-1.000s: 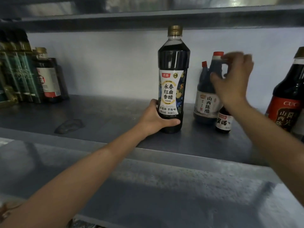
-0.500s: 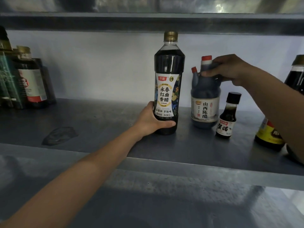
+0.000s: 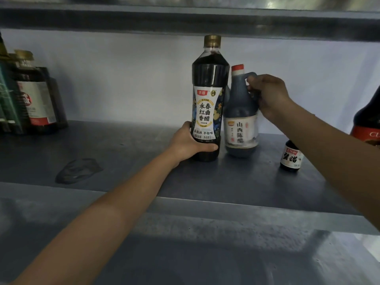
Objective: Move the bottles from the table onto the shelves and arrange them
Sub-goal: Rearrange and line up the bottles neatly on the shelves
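Two grips: my left hand (image 3: 189,140) holds the tall bottle (image 3: 209,79), right hand (image 3: 267,97) the jug (image 3: 239,112); seemingly touching, shoving could topple one.

Dark bottles (image 3: 210,99) upright on shelf (image 3: 123,157)

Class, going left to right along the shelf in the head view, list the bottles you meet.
left-edge bottle group → tall gold-capped bottle → red-capped jug → small bottle → dark bottle at the right edge
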{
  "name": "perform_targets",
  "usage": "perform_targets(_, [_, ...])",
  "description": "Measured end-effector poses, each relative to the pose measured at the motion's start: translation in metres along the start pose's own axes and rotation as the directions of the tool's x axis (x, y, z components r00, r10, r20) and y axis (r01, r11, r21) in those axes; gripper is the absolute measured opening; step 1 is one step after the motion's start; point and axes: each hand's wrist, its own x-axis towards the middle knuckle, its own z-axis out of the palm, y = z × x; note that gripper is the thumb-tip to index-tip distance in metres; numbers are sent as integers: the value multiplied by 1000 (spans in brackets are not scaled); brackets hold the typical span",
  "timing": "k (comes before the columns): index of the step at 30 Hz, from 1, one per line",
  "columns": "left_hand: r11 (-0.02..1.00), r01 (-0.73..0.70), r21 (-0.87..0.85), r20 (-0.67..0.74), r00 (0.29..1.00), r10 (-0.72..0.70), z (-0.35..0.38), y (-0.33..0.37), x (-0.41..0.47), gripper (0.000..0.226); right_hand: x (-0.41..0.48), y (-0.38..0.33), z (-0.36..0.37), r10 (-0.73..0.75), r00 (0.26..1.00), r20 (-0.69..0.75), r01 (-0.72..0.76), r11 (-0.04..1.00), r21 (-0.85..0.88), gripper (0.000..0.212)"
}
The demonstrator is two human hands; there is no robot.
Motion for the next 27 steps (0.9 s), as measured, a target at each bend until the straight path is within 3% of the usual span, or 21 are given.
perform_targets(4, [999, 32, -38, -30, 999, -33, -10, -4, 4, 81, -7, 16, 0, -17, 1000, 24, 12, 981, 193, 12])
perform_targets(9, [999, 45, -20, -25, 999, -46, -19, -7, 8, 79, -9, 29, 4, -32, 999, -1, 32, 995, 97, 9])
perform_targets(13, [999, 50, -12, -36, 998, -51, -21, -10, 12, 80, -32, 67, 0, -15, 996, 82, 34, 973, -230, 71])
perform_targets(15, [999, 54, -7, -32, 998, -54, -22, -11, 13, 81, -38, 85, -7, -6, 993, 117, 46, 937, -346, 91])
perform_targets(17, [998, 60, -10, -14, 998, -60, -24, -10, 14, 80, -39, 93, -12, 31, 990, 140, 23, 931, -366, 88])
perform_targets(21, [998, 59, 35, 14, 998, -60, -29, -6, 14, 76, -43, 90, -11, 28, 974, 225, 49, 943, -328, 61])
perform_targets(27, [996, 43, 82, 46, 998, -47, -50, -8, 3, 73, -59, 90, 2, 8, 950, 313, 74, 966, -248, 53])
